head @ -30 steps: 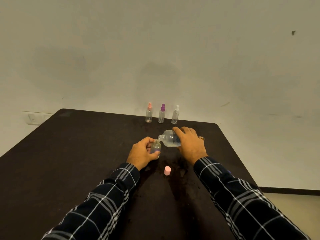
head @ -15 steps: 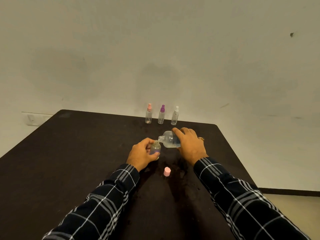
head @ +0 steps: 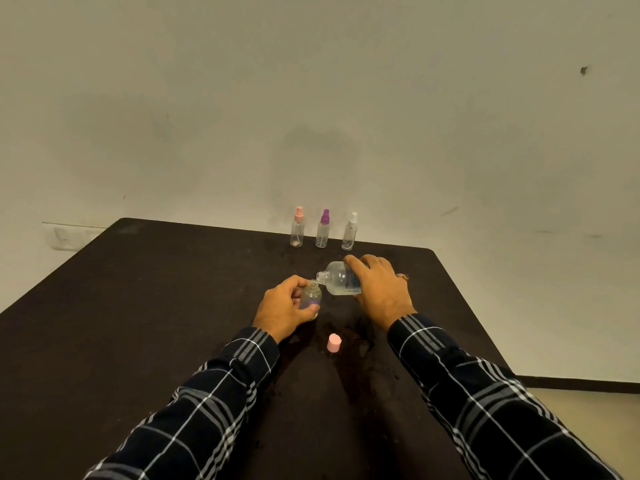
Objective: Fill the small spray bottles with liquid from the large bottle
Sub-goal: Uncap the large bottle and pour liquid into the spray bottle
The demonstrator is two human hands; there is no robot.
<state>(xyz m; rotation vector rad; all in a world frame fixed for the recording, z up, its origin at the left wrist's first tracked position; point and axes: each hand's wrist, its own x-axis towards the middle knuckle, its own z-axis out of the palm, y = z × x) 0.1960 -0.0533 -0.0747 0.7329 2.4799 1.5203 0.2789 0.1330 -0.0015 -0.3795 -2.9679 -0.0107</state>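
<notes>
Mid-frame, the right hand (head: 379,292) grips the large clear plastic bottle (head: 337,280) — lying near-horizontal, mouth pointing left — over the small uncapped clear bottle (head: 311,295), upright in the left hand's (head: 282,306) grip.

The person wears a long-sleeved shirt in a dark check: near-black cloth crossed by thin white lines and broader grey bands. On the left sleeve (head: 207,403) the grid reads large and clear along the forearm, and its left cuff (head: 258,344) carries a close cluster of grey stripes. The right sleeve (head: 485,393) shows the same pattern, with pale lines gathered at the right cuff (head: 412,327). Both sleeves end at the wrist. The left hand (head: 284,306) is bare. The right hand (head: 381,289) bears a ring (head: 402,276) on one finger, too small to make out in detail.
</notes>
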